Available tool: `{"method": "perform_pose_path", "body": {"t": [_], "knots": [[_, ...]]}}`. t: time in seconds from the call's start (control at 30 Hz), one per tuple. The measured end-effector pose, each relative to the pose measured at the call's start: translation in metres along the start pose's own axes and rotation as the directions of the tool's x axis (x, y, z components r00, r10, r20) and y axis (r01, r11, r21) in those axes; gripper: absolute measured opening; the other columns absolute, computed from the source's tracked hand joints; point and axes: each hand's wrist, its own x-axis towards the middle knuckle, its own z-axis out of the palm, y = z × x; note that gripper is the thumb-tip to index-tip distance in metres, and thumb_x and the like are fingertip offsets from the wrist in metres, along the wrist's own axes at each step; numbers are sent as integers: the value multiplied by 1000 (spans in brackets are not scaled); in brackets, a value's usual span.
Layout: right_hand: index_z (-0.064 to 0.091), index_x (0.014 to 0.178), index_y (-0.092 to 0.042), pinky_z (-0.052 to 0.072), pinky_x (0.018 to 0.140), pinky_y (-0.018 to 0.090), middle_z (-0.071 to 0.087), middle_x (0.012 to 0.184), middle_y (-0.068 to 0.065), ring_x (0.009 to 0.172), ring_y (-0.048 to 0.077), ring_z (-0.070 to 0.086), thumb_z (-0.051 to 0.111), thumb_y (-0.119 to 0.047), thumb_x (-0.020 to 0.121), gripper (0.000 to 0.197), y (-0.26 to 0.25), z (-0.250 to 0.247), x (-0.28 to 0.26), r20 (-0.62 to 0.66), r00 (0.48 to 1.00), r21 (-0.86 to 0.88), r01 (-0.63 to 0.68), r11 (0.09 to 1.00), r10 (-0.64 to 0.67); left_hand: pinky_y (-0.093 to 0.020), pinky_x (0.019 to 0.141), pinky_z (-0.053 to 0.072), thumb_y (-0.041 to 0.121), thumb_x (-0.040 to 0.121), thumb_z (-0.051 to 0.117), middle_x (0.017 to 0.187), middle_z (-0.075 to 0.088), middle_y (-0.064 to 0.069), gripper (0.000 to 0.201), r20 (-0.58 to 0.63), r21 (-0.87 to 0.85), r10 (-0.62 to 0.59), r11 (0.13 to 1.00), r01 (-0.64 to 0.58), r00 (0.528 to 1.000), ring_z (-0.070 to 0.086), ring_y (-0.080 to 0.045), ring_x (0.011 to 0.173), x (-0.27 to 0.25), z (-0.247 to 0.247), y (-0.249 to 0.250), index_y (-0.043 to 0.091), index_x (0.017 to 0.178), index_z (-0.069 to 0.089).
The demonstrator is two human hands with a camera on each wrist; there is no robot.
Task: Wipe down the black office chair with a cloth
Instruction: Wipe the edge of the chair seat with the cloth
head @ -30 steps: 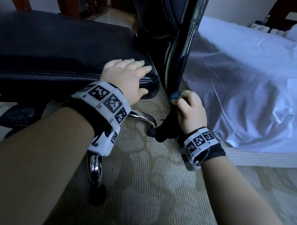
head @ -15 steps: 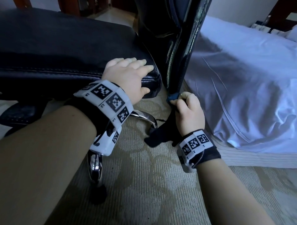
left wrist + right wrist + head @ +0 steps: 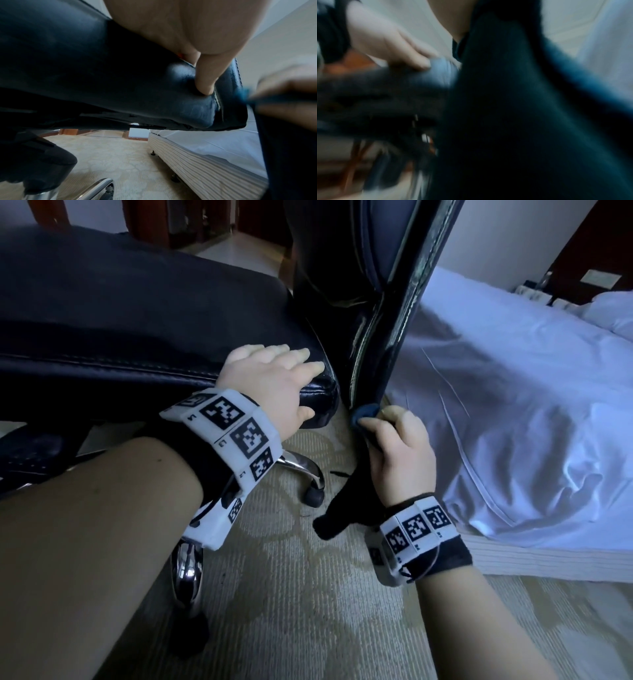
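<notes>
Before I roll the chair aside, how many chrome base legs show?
2: one chrome leg beside the left hand's wrist, one chrome leg under that forearm. Others may hide beneath the seat.

Head view looked steeply down from above the chair seat (image 3: pixel 137 313) onto both wrists and the carpet (image 3: pixel 308 611). Left wrist view sat close under the seat edge (image 3: pixel 120 81), facing the bed (image 3: pixel 205 162). Right wrist view, blurred, pressed near the cloth (image 3: pixel 505 108). All shared the seat corner.
</notes>
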Motion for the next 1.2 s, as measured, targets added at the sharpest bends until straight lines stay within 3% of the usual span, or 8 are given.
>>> {"method": "perform_pose_path", "body": {"t": [0.17,0.3,0.37,0.47,0.63,0.83,1.07,1.2], "knots": [[66,101,-1,35,80,19,59,104,16,97,22,48,63,-6,81,21,-27,-34,55,-148,988,-14,42,999,-44,-35,115,19,49,92,41,155,12,15,64,185,-25,43,999,-39,982,16,-8,142,13,-22,-12,36,147,11],[61,112,-5,41,87,27,48,118,9,109,14,44,56,-16,87,27,-26,-34,66,22,997,-23,-75,997,75,-34,115,21,46,92,42,155,10,16,65,240,-86,121,991,-103,963,17,-8,141,12,-30,-26,33,147,10],[56,121,-12,32,92,19,46,125,3,107,5,33,53,-19,91,31,-24,-34,62,133,984,-120,-99,988,115,-29,116,14,43,95,39,156,6,15,63,235,-89,181,982,-164,955,12,-5,142,11,-31,-29,31,148,8],[52,117,-27,27,88,11,48,117,-20,103,-1,33,49,-23,95,23,-23,-36,59,241,967,-141,-44,989,78,-27,116,9,40,98,35,156,1,11,61,270,-85,240,970,-226,932,6,-6,143,12,-32,-33,27,149,4],[64,101,2,48,61,31,62,102,14,89,24,36,46,-12,81,31,-46,-42,96,227,945,-422,314,851,-237,-36,116,17,41,97,32,157,4,10,59,224,-82,272,962,-260,936,7,-8,144,11,-25,-35,27,149,7],[62,57,-4,30,47,24,57,65,9,76,25,32,39,-13,66,26,-59,-22,119,350,889,-639,457,619,-295,-37,115,18,42,97,33,156,5,12,58,206,-103,290,956,-274,935,9,-8,143,14,-24,-36,29,148,9],[68,61,-8,39,45,21,61,67,3,77,23,45,35,-16,66,34,-37,-17,80,566,785,-480,563,673,-252,-30,116,13,43,97,33,156,7,11,57,167,-125,287,955,-268,943,7,-5,143,20,-19,-29,29,148,11],[70,78,0,47,49,28,64,77,12,82,28,44,44,-15,71,31,-31,-32,119,421,851,-522,511,683,-316,-29,116,13,44,98,32,156,7,11,58,145,-127,288,954,-271,947,7,-6,143,24,-15,-26,28,148,10]]}}
